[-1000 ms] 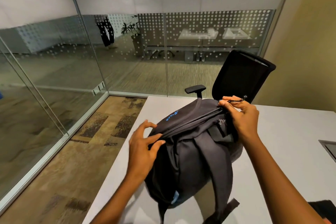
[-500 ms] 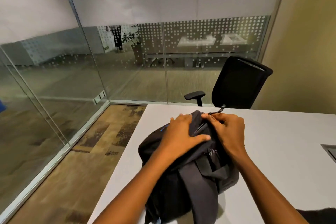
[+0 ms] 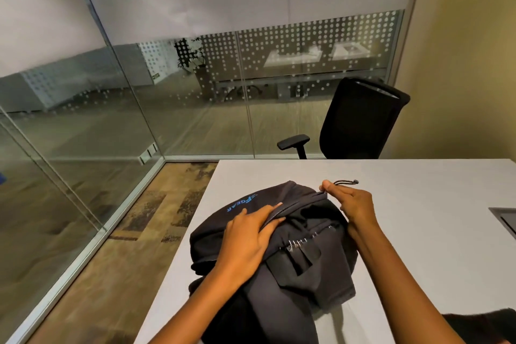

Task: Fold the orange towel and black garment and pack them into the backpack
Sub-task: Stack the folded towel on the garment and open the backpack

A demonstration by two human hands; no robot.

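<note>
Head view: backpack (image 3: 307, 268) on white worktop (image 3: 418, 204), both hands engaged at its zip line.

Left hand (image 3: 248, 234) lies flat on the backpack's upper panel beside the blue logo, fingers extended and pressing the fabric at the zip seam. Right hand (image 3: 353, 208) sits at the far end of the seam, fingers pinching the zip pull cord (image 3: 344, 182). Black office chair (image 3: 360, 120) stands behind the worktop. Dark fabric (image 3: 483, 325) is partly visible at the lower right edge.
</note>
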